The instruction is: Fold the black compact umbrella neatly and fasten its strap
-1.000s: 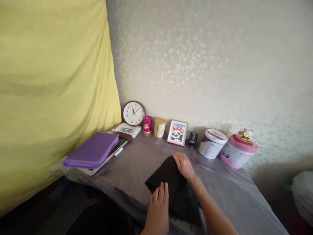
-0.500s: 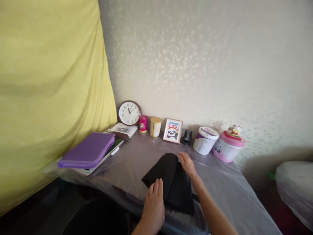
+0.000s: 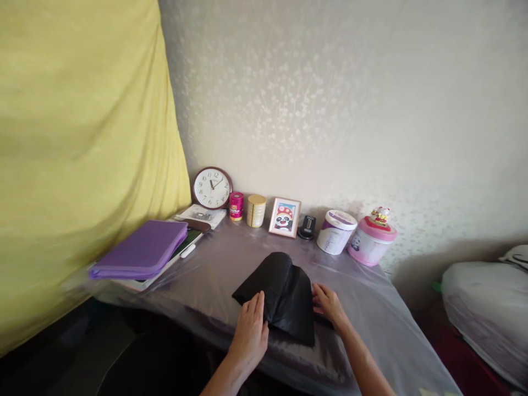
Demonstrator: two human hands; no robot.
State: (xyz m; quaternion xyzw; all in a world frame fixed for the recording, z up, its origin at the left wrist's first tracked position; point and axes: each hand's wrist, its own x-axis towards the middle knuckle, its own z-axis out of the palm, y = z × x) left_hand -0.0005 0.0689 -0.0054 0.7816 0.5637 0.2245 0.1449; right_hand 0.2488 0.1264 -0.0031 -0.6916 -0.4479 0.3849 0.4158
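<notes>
A folded black cloth-like item (image 3: 284, 291) lies near the front edge of the plastic-covered table (image 3: 214, 264), with a raised fold down its middle. My left hand (image 3: 251, 330) touches its lower left part, the fingers close together and extended over the surface. At the item's right edge is my right hand (image 3: 328, 305), its fingers slightly bent and apart, with the fingertips beside the edge. Part of something dark shows below the right fingers, too hidden to make out.
A purple folder (image 3: 142, 250) rests at the left by a white marker-like object (image 3: 188, 251). Along the wall stand a clock (image 3: 212, 188), a pink can (image 3: 236, 207), a yellow tin (image 3: 256, 211), a panda picture (image 3: 284, 218), a white tub (image 3: 336, 234) and a pink tub (image 3: 370, 242).
My right hand has moved down from the item's upper right corner to its right edge. The fold looks more spread to the right. The view has shifted slightly.
</notes>
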